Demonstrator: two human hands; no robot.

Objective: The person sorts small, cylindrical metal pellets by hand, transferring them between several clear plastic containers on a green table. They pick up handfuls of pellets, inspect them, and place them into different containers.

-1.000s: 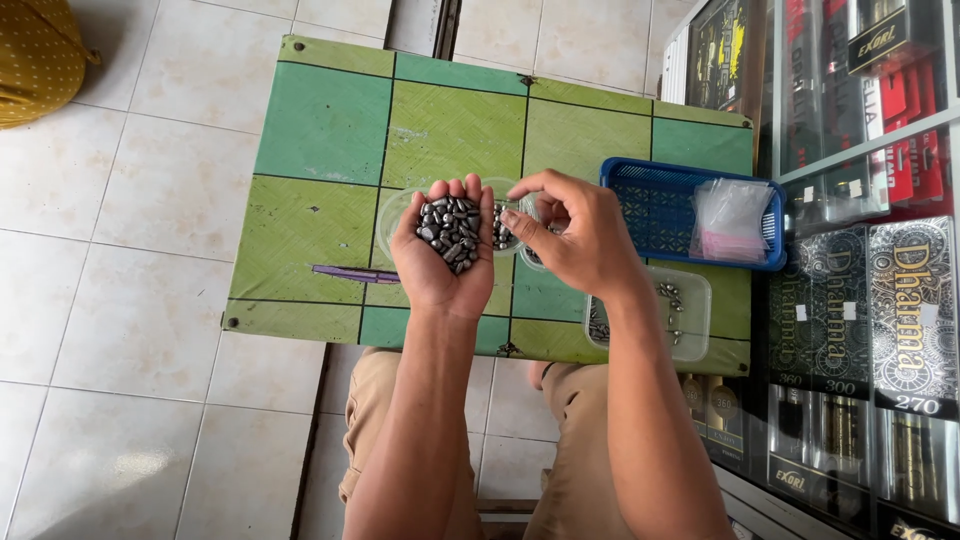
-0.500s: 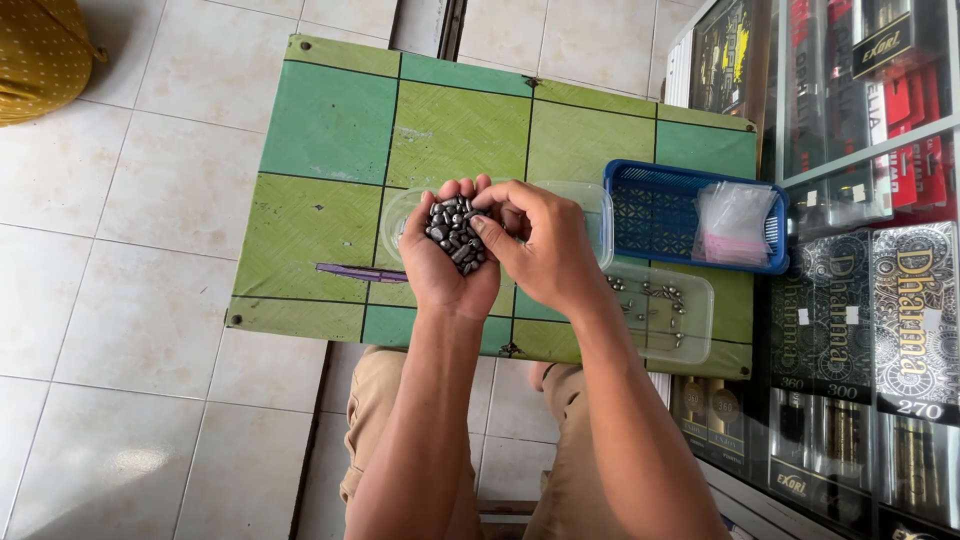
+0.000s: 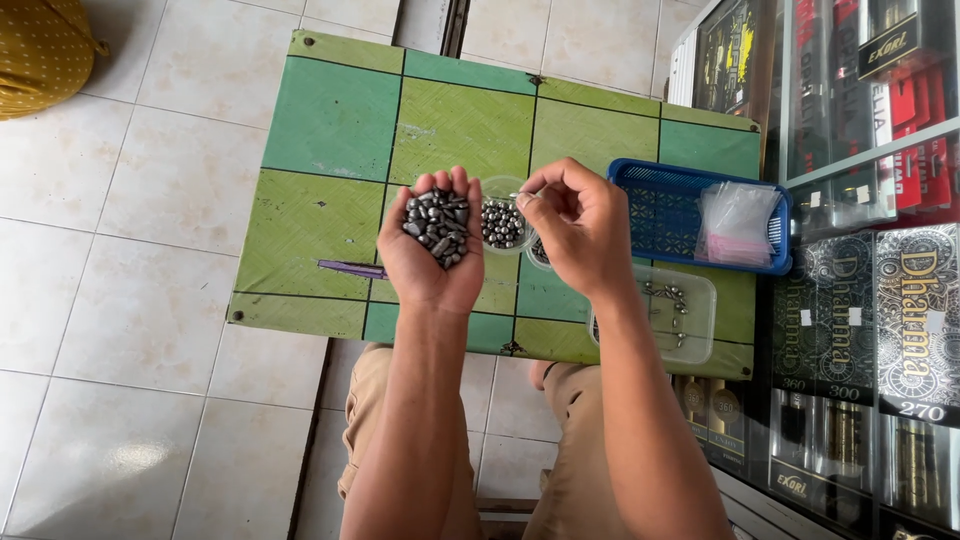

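Observation:
My left hand (image 3: 425,270) is cupped palm up over a green table (image 3: 330,120) and holds a heap of small grey metal pieces (image 3: 436,225). My right hand (image 3: 580,230) hovers just to its right, thumb and forefinger pinched on one small piece. Below the fingertips stands a small clear round cup (image 3: 502,222) filled with dark pellets. A second round cup (image 3: 538,255) is mostly hidden under my right hand.
A blue plastic basket (image 3: 660,205) holding small clear bags (image 3: 738,222) sits at the table's right. A clear rectangular tub (image 3: 690,320) with a few metal pieces lies by my right wrist. A purple strip (image 3: 350,268) lies left. A glass display cabinet (image 3: 880,200) lines the right side.
My right hand has lifted off the heap in my left palm and moved right, over the round cup. My left hand has stayed cupped in place.

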